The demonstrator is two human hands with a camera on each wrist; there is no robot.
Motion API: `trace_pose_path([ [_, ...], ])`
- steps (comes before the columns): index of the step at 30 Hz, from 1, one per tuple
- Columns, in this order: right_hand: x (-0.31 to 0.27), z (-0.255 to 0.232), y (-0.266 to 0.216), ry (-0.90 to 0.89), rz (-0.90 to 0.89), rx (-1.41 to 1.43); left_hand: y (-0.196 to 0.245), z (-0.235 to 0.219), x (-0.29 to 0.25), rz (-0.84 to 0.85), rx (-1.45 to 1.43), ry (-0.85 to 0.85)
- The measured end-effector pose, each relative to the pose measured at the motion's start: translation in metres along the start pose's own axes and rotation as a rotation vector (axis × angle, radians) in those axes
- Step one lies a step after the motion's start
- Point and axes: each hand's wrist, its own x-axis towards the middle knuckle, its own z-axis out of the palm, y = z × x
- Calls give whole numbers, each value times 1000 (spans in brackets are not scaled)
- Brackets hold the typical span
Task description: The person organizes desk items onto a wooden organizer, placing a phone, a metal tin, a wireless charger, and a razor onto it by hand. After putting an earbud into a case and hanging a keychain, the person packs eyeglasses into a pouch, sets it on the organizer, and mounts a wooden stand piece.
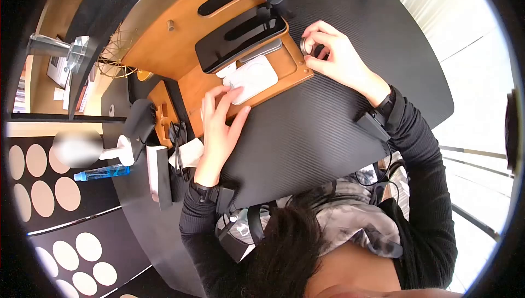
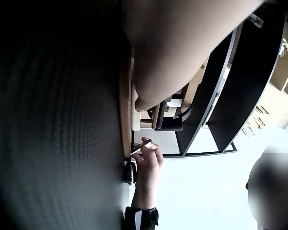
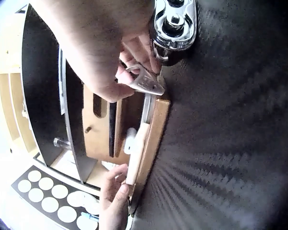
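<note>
Right hand (image 1: 336,52) pinches a metal watch (image 3: 172,26); left hand (image 1: 219,128), fingers flat, should steady the white pad (image 1: 252,77) throughout.

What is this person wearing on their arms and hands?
Both arms are covered by long, black, ribbed sleeves down to the wrists. A small black camera unit is strapped on each wrist: left wrist unit, right wrist unit. The left hand and right hand are bare, with no gloves.
</note>
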Motion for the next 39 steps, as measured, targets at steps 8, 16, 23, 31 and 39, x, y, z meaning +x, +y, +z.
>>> trace_pose_path([
  [8, 6, -3, -25, 51, -142, 89, -14, 4, 2, -32, -125, 65],
  [16, 90, 45, -124, 239, -622, -298, -14, 8, 5, -97, -151, 180],
  [23, 140, 110, -104, 393, -655, -529, -20, 12, 2, -101, -74, 231],
  [31, 138, 115, -94, 373, -623, -491, -21, 15, 1, -167, -207, 248],
  [39, 68, 43, -98, -155, -352, -309, -23, 8, 22, -245, -185, 297],
])
